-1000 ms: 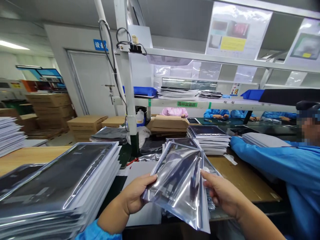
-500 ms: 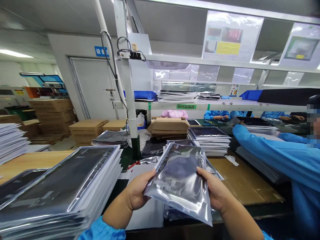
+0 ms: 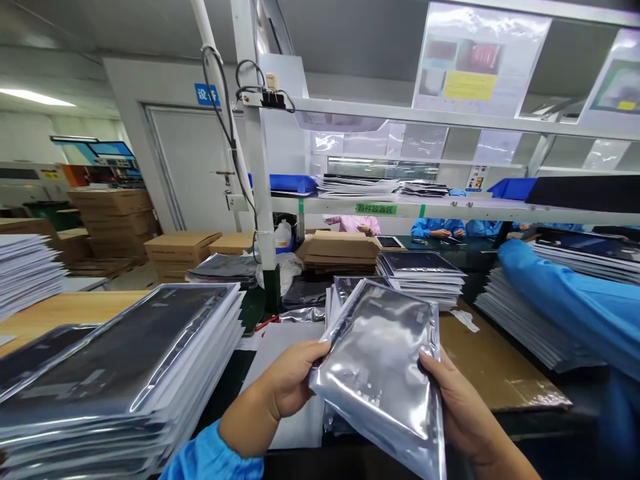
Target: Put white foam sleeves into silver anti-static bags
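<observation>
Bagged stack (image 3: 115, 373): lower left of the frame, flat dark panels sealed in silvery bags, piled high.
Cartons (image 3: 183, 250): brown, shut, centre-left behind the stack; contents hidden.
Silver bag (image 3: 385, 373): lower centre, held tilted between both hands; contents cannot be told.
Left hand (image 3: 290, 380): grasping the bag's left edge.
Right hand (image 3: 463, 410): gripping its right edge.

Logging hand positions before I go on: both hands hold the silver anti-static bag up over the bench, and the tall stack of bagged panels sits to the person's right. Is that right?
Not quite. The head view shows the left hand and right hand holding the silver anti-static bag by its side edges, but the tall stack of bagged panels sits to the person's left, not right.
</observation>
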Demonstrator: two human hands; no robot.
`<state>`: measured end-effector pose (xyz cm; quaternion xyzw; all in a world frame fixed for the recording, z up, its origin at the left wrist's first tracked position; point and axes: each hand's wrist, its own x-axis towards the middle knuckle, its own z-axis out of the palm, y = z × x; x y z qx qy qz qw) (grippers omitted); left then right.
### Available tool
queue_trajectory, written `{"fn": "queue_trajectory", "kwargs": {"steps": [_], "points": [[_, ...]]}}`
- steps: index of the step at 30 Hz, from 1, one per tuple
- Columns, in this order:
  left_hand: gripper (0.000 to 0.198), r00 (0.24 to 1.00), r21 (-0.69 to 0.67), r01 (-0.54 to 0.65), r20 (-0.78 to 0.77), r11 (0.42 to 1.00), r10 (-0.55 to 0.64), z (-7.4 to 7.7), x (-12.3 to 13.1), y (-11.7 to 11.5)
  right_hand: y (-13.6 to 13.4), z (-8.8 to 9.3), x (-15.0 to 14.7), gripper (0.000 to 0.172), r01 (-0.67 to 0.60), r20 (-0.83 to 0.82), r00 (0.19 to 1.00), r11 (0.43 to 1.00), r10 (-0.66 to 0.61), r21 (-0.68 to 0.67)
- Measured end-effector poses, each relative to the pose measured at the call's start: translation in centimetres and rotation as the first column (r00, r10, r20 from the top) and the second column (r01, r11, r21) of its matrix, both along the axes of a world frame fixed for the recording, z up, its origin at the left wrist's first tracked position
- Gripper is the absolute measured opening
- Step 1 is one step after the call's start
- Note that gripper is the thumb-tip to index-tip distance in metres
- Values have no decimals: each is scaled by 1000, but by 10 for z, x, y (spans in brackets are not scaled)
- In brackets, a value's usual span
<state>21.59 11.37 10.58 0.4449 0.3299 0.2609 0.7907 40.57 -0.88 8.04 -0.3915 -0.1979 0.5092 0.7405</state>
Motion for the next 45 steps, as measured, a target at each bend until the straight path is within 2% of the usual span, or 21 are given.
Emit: {"fn": "queue_trajectory", "kwargs": {"steps": [3,8,13,18,21,24,26,30,34,36,38,41,43,45], "points": [[11,996,38,-84,40,996,83,0,4,1,1,-1,-2,64,-1,-10,1000,999,0,-45],[10,992,39,-120,31,992,119,1,4,3,-2,0,-1,50,39,120,993,984,-17,-176],[10,993,50,-112,30,992,110,2,-1,5,-16,0,-5,38,50,129,992,967,-18,-251],[11,994,58,-106,23,993,105,3,-2,5,-29,-14,-14,33,89,198,980,928,-17,-362],[12,995,45,-103,21,994,102,-1,-2,7,-34,-16,-19,33,24,152,988,918,40,-396],[13,995,46,-99,0,994,99,-6,-3,9,-35,-6,-24,30,-85,53,992,934,111,-348],[14,997,37,-78,-7,996,78,-9,-4,11,-30,3,-27,32,-45,-6,999,959,45,-279],[15,999,23,-32,2,999,32,-9,-3,11,-13,15,-34,57,95,-149,982,983,-119,-158],[18,997,-110,-69,18,992,71,-5,-2,10,-1,12,-33,63,83,-180,978,987,-107,-139],[22,996,-187,-56,59,981,68,-4,-1,10,-2,9,-27,61,109,-170,977,988,-126,-106],[23,993,-201,-81,64,976,96,-4,-1,13,-9,8,-18,60,146,-155,976,988,-153,-56],[19,981,-67,-193,-29,979,191,-2,-2,25,-29,9,-3,61,150,-199,966,985,-165,-86],[17,965,105,-217,-126,970,230,5,-4,39,-46,4,7,63,83,-270,952,972,-143,-221],[11,944,262,-213,-191,941,267,18,-4,55,-64,-9,18,67,7,-266,957,928,-115,-374]]}}
